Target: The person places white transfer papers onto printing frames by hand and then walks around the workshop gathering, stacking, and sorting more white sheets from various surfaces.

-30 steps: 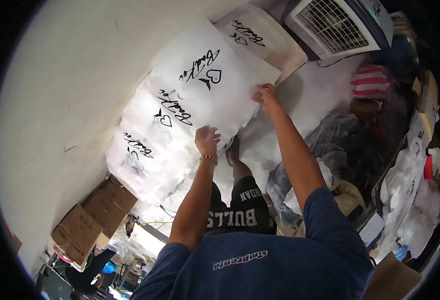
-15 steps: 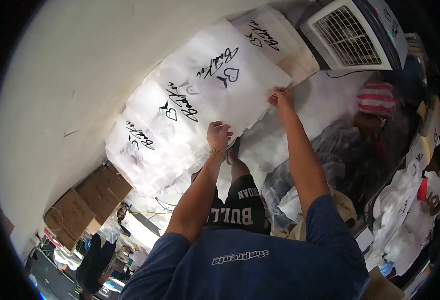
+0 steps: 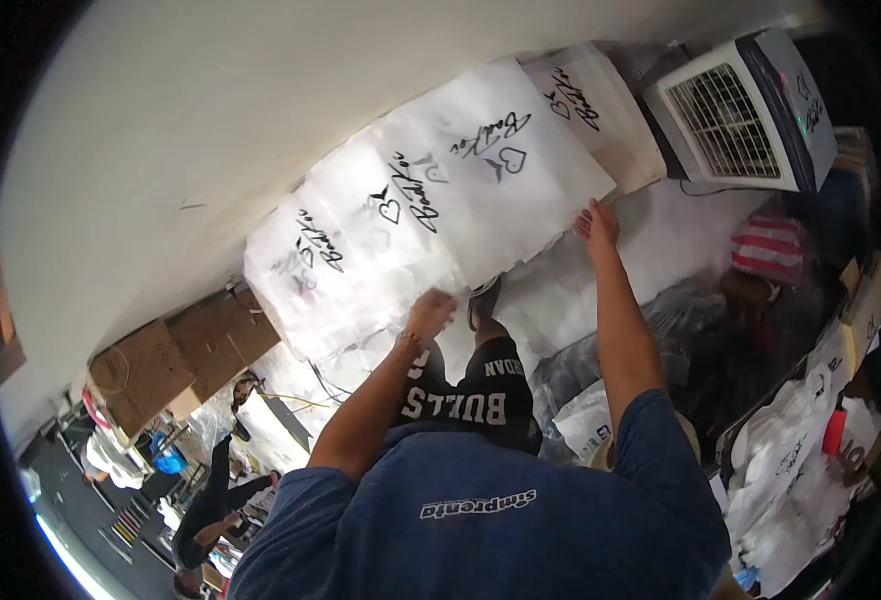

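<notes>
Large white sheets [image 3: 521, 215] with black handwritten-style lettering and heart-shaped marks lie overlapping in a long row ahead of me. At the near right corner of the biggest sheet, my right hand [image 3: 598, 224] has its fingers closed on the edge. Slightly blurred, my left hand [image 3: 430, 314] is at the near edge further left, fingers apart and nothing visible in them. A bracelet circles that wrist. Another printed sheet [image 3: 601, 100] lies beyond, at the far right end of the row, over a tan board [image 3: 633, 155].
A white and dark air cooler [image 3: 726, 120] stands at the far right. Dark clear-wrapped bundles [image 3: 661, 290] and a red-and-white striped bundle [image 3: 769, 247] lie to the right. Brown cardboard boxes [image 3: 141, 375] stand at left, against the wall. Another person [image 3: 211, 515] is at lower left.
My view has shifted, so the sheets and cooler appear further right and lower. My left hand has drawn back toward me from the sheet's edge. My right hand stays at the corner.
</notes>
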`<action>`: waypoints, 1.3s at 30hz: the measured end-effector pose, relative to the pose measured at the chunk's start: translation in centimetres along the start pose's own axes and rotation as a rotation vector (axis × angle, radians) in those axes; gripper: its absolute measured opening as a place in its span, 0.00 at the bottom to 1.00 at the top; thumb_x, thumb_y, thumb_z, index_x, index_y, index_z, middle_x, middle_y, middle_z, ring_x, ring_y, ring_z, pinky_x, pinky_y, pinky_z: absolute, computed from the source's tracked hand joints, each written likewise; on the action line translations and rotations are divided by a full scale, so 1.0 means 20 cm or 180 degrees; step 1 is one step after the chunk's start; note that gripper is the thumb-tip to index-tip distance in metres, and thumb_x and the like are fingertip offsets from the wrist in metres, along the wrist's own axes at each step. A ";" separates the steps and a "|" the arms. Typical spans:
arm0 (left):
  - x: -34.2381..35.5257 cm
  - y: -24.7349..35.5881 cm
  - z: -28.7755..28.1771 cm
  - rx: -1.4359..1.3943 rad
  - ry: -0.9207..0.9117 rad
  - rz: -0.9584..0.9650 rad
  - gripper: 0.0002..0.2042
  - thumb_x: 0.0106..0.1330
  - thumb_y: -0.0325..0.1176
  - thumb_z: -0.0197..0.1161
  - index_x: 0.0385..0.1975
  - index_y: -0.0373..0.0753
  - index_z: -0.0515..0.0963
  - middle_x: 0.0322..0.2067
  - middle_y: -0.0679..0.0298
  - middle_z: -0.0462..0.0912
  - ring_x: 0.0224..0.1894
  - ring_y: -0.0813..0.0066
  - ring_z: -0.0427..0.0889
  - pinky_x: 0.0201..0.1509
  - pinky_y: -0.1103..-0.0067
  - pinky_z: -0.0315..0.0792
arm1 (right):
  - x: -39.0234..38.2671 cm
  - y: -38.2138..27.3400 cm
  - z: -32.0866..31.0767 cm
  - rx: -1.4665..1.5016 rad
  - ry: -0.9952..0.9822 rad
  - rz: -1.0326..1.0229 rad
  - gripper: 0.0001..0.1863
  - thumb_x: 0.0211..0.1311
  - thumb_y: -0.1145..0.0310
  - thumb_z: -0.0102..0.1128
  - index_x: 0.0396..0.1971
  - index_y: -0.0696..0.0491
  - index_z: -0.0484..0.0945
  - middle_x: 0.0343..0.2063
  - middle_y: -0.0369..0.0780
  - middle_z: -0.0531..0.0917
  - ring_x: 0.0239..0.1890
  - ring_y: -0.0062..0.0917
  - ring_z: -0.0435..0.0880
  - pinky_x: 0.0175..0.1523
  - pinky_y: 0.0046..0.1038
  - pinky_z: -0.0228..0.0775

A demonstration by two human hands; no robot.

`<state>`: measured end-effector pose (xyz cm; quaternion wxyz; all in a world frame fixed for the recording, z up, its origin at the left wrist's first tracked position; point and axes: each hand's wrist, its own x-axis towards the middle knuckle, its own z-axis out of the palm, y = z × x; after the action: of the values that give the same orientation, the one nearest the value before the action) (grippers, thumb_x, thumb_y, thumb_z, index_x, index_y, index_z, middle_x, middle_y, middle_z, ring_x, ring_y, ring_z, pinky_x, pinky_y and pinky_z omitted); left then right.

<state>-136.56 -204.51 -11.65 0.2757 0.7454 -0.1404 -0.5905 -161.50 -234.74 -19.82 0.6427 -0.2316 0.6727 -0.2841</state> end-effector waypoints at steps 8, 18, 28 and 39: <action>-0.74 -0.54 -0.57 0.0641 0.1010 -0.0118 0.16 0.61 0.42 0.57 0.37 0.34 0.76 0.29 0.53 0.84 0.33 0.61 0.84 0.42 0.71 0.76 | -0.27 0.50 -0.30 -0.1807 0.0120 -0.0540 0.27 0.66 0.56 0.48 0.58 0.59 0.67 0.59 0.51 0.70 0.61 0.42 0.67 0.65 0.38 0.56; -1.34 -0.75 -0.95 0.0765 0.1825 0.0597 0.20 0.69 0.46 0.49 0.26 0.35 0.78 0.25 0.56 0.83 0.29 0.63 0.83 0.38 0.71 0.75 | -1.17 0.67 0.20 -0.4278 -0.1981 -0.0366 0.11 0.64 0.64 0.53 0.41 0.54 0.74 0.27 0.40 0.78 0.23 0.27 0.75 0.21 0.29 0.67; -2.06 -2.18 -1.44 -0.0555 0.2355 -0.0223 0.21 0.61 0.51 0.56 0.27 0.36 0.81 0.28 0.53 0.84 0.36 0.55 0.83 0.43 0.65 0.75 | -3.22 1.06 1.78 -0.3180 -0.4649 -0.0389 0.10 0.57 0.75 0.64 0.36 0.64 0.76 0.27 0.44 0.82 0.27 0.28 0.82 0.34 0.29 0.77; -2.61 -2.78 -1.73 -0.2044 0.3840 -0.0457 0.20 0.60 0.48 0.60 0.23 0.34 0.79 0.22 0.57 0.83 0.26 0.66 0.81 0.34 0.72 0.74 | -5.79 1.04 1.86 0.1120 -0.9416 0.4339 0.30 0.70 0.52 0.45 0.51 0.69 0.71 0.50 0.70 0.69 0.58 0.63 0.66 0.63 0.56 0.50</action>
<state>-123.70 -123.21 3.44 0.4731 0.8327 0.2694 -0.1013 -115.71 -144.22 50.55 -0.7056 -0.1078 0.5586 -0.4225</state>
